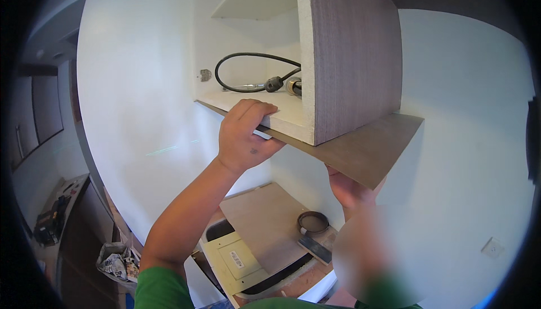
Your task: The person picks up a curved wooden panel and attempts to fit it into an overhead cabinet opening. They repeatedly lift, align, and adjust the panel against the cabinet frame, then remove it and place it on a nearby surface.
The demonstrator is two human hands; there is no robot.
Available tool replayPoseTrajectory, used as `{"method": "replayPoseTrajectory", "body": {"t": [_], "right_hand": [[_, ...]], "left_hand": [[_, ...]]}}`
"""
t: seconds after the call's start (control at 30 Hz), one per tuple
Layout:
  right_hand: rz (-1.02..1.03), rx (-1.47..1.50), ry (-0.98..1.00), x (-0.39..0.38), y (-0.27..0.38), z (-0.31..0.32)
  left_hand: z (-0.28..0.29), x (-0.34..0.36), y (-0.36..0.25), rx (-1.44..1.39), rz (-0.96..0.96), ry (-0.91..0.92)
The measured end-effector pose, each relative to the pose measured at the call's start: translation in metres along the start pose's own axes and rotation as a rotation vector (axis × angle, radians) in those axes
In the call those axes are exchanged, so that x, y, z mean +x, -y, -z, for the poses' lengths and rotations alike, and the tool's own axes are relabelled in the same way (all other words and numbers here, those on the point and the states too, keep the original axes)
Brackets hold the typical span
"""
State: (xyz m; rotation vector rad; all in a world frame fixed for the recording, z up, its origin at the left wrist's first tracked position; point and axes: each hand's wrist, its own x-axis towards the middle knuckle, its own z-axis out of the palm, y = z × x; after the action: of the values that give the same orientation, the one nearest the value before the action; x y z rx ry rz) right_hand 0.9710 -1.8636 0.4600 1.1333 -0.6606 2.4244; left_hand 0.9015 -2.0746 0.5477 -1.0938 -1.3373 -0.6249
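Head camera: the brown panel (pixel 369 151) lies under the wall cabinet (pixel 355 55), sticking out past the bottom edge of its wood-grain side. The left hand (pixel 245 134) is clamped around the front edge of the cabinet floor (pixel 293 122) — fingers on top, thumb underneath — so panel and floor are pinched together. The right hand (pixel 352 190) is under the panel's near corner; its fingers are mostly hidden, so I cannot tell whether it grips or only props.

To hold this well, I would press upward evenly with both hands, as the overhanging corner could sag if the right palm slackens. Judge the fit along the cabinet's front bottom edge, sliding the panel in small nudges rather than bending it. Left fingertips should stay clear of the black cable (pixel 256 55) resting on the cabinet floor.
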Motion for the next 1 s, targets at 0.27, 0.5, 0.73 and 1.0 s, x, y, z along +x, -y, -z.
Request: {"method": "replayPoseTrajectory", "body": {"t": [0.27,0.5,0.73,1.0], "right_hand": [[0.003,0.14,0.063,0.006,0.013,-0.014],[-0.023,0.241,0.131,0.01,0.015,-0.013],[-0.005,0.147,0.169,0.013,0.019,-0.003],[0.123,0.106,-0.095,0.033,0.036,0.039]], "left_hand": [[-0.006,0.011,-0.027,-0.014,-0.003,-0.072],[-0.016,0.014,-0.054,-0.086,0.117,-0.014],[-0.017,0.002,-0.039,-0.095,0.184,0.021],[-0.02,-0.002,-0.036,-0.191,0.188,-0.012]]}}
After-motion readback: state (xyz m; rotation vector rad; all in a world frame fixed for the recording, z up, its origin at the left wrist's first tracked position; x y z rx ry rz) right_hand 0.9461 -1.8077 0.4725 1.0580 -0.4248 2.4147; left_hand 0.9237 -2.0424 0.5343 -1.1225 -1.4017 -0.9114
